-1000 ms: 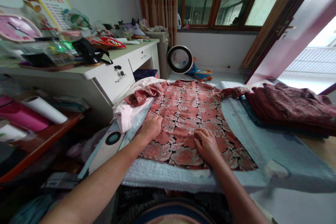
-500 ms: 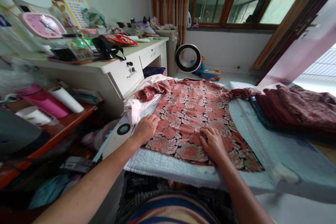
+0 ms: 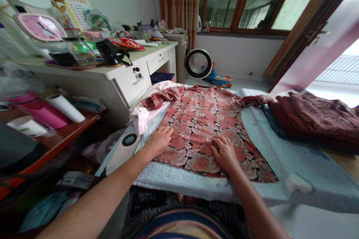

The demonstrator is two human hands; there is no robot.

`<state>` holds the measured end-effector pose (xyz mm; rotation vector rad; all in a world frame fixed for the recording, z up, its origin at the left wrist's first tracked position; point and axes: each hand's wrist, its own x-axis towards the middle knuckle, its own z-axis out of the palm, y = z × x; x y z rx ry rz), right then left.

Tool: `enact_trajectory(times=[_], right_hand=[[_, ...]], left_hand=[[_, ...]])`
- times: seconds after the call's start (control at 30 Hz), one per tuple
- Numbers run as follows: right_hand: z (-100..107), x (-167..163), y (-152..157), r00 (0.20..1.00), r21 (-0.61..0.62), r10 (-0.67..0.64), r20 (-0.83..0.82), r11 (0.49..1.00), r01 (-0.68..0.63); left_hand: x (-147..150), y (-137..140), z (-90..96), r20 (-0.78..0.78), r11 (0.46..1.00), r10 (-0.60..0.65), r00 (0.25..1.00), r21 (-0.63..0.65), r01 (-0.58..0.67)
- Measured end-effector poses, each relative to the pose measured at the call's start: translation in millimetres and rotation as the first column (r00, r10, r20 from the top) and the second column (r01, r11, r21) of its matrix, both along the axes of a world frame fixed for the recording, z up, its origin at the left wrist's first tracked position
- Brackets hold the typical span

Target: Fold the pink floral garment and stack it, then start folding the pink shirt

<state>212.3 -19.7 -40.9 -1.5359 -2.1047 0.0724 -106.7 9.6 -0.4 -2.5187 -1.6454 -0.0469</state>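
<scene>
A red floral blouse (image 3: 200, 123) with black and beige in its print lies spread on a table under a light blue cloth (image 3: 193, 186). Its hem faces me, and its two sleeves reach out at the far left and far right. My left hand (image 3: 159, 141) rests palm down on the blouse's left side, fingers stretched out. On the lower right part of the blouse lies my right hand (image 3: 226, 152), its fingers extended and slightly bent. Neither hand grips the fabric visibly. A pale pink garment (image 3: 139, 117) lies beside and partly beneath the left sleeve.
Folded dark red clothes (image 3: 314, 119) are stacked at the right. A white device with a round dark dial (image 3: 129, 140) lies at the table's left edge. Farther left stand a shelf with a pink bottle (image 3: 42, 110) and a cluttered white desk (image 3: 131, 86). A washing machine door (image 3: 198, 63) hangs ajar.
My left hand has slid slightly inward over the blouse, farther from its left edge. The right hand stays about where it was. The whole view has shifted a little.
</scene>
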Motion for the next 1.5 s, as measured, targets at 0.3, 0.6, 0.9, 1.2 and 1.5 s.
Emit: enact_trajectory(times=[0.3,0.6,0.9,1.2,1.5], right_hand=[[1.2,-1.1,-0.8,1.0,-0.035,-0.01,0.004,0.999,0.01],[7.0,9.5,-9.6,1.0,-0.103,-0.001,0.02,0.995,0.003],[34.6,41.8,1.6,0.991,-0.174,-0.087,0.105,0.979,0.104],[2.9,63.3,48.2,0.965,-0.099,-0.134,0.225,0.982,0.159],[25.7,93.0,48.4,0.908,-0.109,-0.307,0.285,0.931,0.349]], left_hand=[[33.9,13.3,6.1,0.046,0.993,0.076,0.996,0.082,-0.08],[98.0,6.6,-37.5,0.227,0.99,-0.141,0.964,0.015,0.142],[94.9,6.5,-40.4,0.185,0.991,-0.132,0.974,0.005,0.133],[94.8,5.9,-41.6,0.169,0.991,-0.135,0.976,0.01,0.136],[93.2,25.5,-21.8,0.217,0.98,-0.175,0.96,-0.055,0.191]])
